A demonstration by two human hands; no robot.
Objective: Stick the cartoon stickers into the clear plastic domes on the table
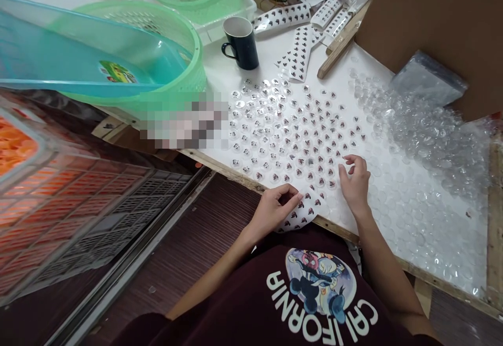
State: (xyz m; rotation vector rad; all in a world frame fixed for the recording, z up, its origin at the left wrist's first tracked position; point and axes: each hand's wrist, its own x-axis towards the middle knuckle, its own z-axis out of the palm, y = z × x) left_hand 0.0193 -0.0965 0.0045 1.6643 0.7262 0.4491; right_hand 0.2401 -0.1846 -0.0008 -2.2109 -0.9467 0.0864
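Note:
My left hand pinches the upper edge of a white sticker sheet between thumb and fingers, at the table's front edge. Small dark red printed figures run in rows across the sheet. To the right, my right hand hovers low over the table, its thumb and forefinger drawn close together. Whatever is between those fingertips is too small to make out. Beside them lie many clear round discs, each with a small printed figure in its middle. Plain clear discs spread out to the right of this hand.
A dark mug and sticker strips lie toward the back. Green baskets and a blue basin stand at left, above an orange-filled crate. Clear discs heap at right by a brown board and wooden strip.

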